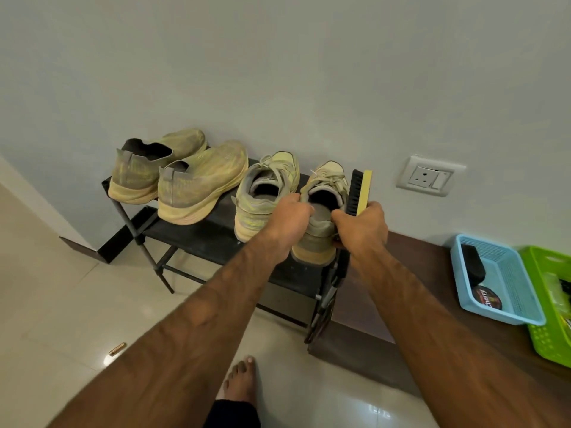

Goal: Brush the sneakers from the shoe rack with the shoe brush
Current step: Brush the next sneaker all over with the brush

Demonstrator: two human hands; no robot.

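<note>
Two bare forearms ran up from the bottom edge, cut off at the elbows, with a bare foot (pixel 241 378) on the glossy tiled floor (pixel 77 288) between them and a dark trouser hem only partly in frame. Beyond them the left hand (pixel 289 222) gripped the heel collar of the laced sneaker (pixel 319 239), its fingers curled down into the opening and out of sight. The right hand (pixel 363 228) was closed round the lower end of the shoe brush (pixel 360 191), hiding that end, with its thumb side against the sneaker's heel. Black bristles faced the shoe and a flat, pale yellow back faced away, the brush standing upright just beside the sneaker's right flank. That sneaker was dusty beige-yellow, its mesh upper dull, its laces loose and its thick foam sole overhanging the front edge of the black metal-tube shoe rack (pixel 197 239); whether it rested there or was lifted, I could not tell. Its mate (pixel 262 196) stood just to the left, and two knitted slip-on sneakers (pixel 197 183) sat further left, heels toward the camera. To the right, on a brown ledge (pixel 417 273), a blue mesh basket (pixel 513 282) held a round polish tin (pixel 486 299) and a dark rounded object, hard to identify. A green basket (pixel 547 335) was cropped by the frame.
</note>
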